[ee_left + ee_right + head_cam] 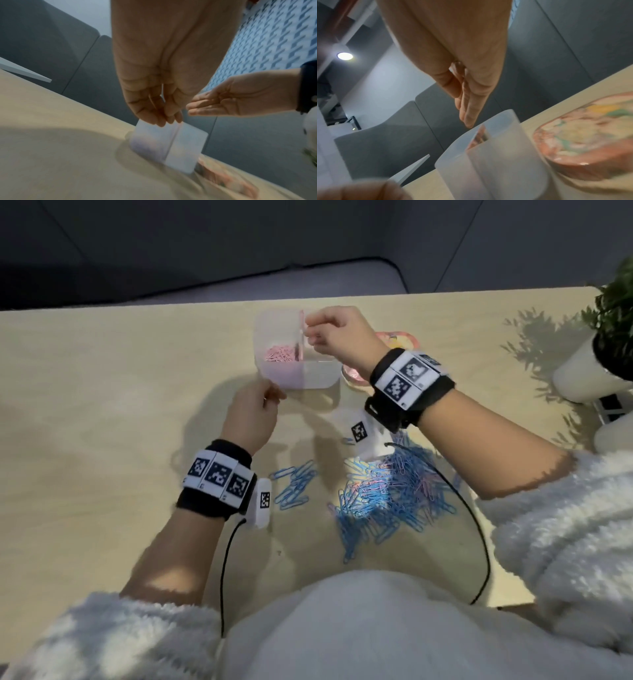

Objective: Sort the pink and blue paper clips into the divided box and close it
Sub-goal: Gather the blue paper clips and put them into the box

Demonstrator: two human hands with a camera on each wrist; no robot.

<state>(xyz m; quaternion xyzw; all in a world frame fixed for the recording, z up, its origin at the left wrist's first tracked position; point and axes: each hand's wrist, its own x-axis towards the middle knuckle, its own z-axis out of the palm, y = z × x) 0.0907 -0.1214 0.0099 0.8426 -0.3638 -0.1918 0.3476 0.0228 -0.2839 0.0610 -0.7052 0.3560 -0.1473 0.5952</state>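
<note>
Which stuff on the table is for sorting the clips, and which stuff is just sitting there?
For the job:
- divided box, with pink paper clips in its left half
- mixed pile of paper clips
- small bunch of blue paper clips
- pink patterned lid beside the box

Just sitting there:
- potted plant
- table itself

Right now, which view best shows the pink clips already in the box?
Head view: the pink clips lie in the box's left compartment, seen from above. The left wrist view shows only a blurred tint through the wall; the right wrist view shows only the wall and divider.
</note>
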